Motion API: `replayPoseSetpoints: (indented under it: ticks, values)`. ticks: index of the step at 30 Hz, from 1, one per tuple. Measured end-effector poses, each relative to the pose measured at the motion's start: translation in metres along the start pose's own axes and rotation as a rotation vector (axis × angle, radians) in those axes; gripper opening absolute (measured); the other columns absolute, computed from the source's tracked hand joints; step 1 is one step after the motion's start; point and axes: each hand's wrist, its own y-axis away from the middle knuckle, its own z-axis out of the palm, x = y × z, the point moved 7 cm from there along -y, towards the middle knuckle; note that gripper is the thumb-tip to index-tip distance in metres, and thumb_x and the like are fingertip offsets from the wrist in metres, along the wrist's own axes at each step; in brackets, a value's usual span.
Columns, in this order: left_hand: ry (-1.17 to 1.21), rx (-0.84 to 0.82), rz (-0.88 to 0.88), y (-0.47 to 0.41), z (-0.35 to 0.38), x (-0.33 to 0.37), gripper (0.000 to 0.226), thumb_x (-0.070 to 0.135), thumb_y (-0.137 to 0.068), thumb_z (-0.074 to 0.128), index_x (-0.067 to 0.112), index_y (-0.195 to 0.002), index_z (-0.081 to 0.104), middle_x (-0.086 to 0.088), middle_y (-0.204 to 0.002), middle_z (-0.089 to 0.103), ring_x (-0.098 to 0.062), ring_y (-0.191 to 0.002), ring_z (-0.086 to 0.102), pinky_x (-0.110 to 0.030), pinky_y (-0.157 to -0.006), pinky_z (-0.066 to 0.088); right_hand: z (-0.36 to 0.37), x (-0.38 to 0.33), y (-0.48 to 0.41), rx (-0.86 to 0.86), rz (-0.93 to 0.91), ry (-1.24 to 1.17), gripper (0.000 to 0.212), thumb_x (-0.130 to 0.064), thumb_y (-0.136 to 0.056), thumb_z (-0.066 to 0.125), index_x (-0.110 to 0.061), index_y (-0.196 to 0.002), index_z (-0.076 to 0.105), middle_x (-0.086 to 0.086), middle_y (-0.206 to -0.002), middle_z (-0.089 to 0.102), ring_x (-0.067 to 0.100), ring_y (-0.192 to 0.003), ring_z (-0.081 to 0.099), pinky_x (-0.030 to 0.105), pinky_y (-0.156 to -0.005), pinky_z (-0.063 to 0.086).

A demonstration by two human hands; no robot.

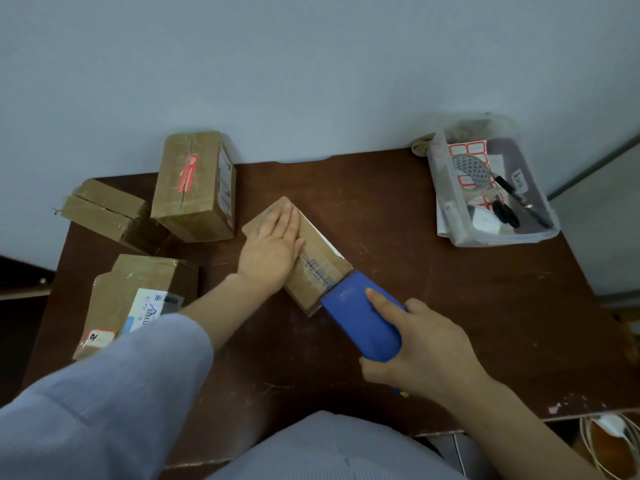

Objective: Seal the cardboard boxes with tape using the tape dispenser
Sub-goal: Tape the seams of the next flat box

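Now the left hand [273,247] lies flat, fingers straight and together, pressing on top of a long, narrow brown cardboard box [320,261] that sits diagonally near the middle of the dark brown wooden desk [450,306]. The right hand [429,344] grips a blue plastic tape dispenser [360,317], index finger stretched along its top while the thumb and other fingers wrap round its sides. The dispenser's front end meets the near end of the narrow box, where a strip of clear tape with blue marks [317,271] runs along the top seam. A light grey-blue sleeve [121,393] covers the left forearm up to just short of the wrist.

Toward the desk's left edge stands a brown cardboard box with a white and blue shipping label [135,296]. Beyond it, at the far left corner, lies a low brown box with a split top seam [104,209]. Just beside that one stands a taller taped brown box with a red sticker [194,188]. At the far right corner sits a clear plastic bin [498,238], well apart from the hands, holding red-bordered label sheets [467,150] and a black pen [519,199].
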Motion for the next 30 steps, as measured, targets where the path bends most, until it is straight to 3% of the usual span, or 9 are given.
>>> replayPoseSetpoints:
  ticks: [4,8,14,21,30]
  values:
    - [0.094,0.01,-0.051,0.023,0.016,0.031,0.093,0.067,-0.084,-0.011,0.001,-0.149,-0.002,-0.018,-0.158,-0.006,-0.027,-0.146,-0.006,-0.036,-0.115,-0.012,0.003,0.002,0.001,0.019,-0.007,-0.021,0.095,-0.069,-0.073,0.054,-0.045,-0.148,0.002,-0.007,-0.106,0.034,0.011,-0.092,0.048,0.021,-0.077,0.043]
    - [0.048,-0.054,-0.04,0.021,0.02,0.032,0.115,0.083,-0.067,-0.009,0.001,-0.148,-0.009,-0.018,-0.156,-0.015,-0.027,-0.145,-0.013,-0.039,-0.115,-0.014,0.002,0.004,-0.001,0.016,-0.011,-0.031,0.095,-0.068,-0.073,0.056,-0.044,-0.148,0.002,-0.006,-0.105,0.034,0.011,-0.092,0.047,0.022,-0.077,0.043]
    - [0.036,-0.078,-0.024,0.019,0.02,0.032,0.119,0.085,-0.063,-0.016,0.003,-0.149,-0.009,-0.017,-0.157,-0.013,-0.027,-0.146,-0.011,-0.039,-0.116,-0.011,0.003,0.013,0.01,0.033,-0.015,-0.075,0.095,-0.068,-0.074,0.056,-0.047,-0.147,0.001,-0.008,-0.105,0.035,0.009,-0.091,0.046,0.018,-0.076,0.04]
    - [0.05,-0.074,-0.03,0.019,0.019,0.033,0.113,0.085,-0.07,0.001,0.004,-0.149,-0.009,-0.015,-0.157,-0.014,-0.025,-0.146,-0.013,-0.038,-0.117,-0.01,0.01,0.018,0.019,0.02,-0.005,-0.067,0.094,-0.068,-0.074,0.055,-0.048,-0.147,-0.001,-0.009,-0.107,0.035,0.007,-0.091,0.046,0.016,-0.078,0.041]
    - [0.063,-0.104,-0.042,0.019,0.019,0.034,0.116,0.086,-0.067,-0.002,0.005,-0.149,-0.011,-0.015,-0.157,-0.016,-0.026,-0.145,-0.014,-0.04,-0.118,-0.008,0.002,0.002,0.001,-0.044,0.008,-0.008,0.096,-0.069,-0.072,0.056,-0.042,-0.149,0.006,-0.002,-0.104,0.037,0.015,-0.095,0.047,0.026,-0.08,0.043]
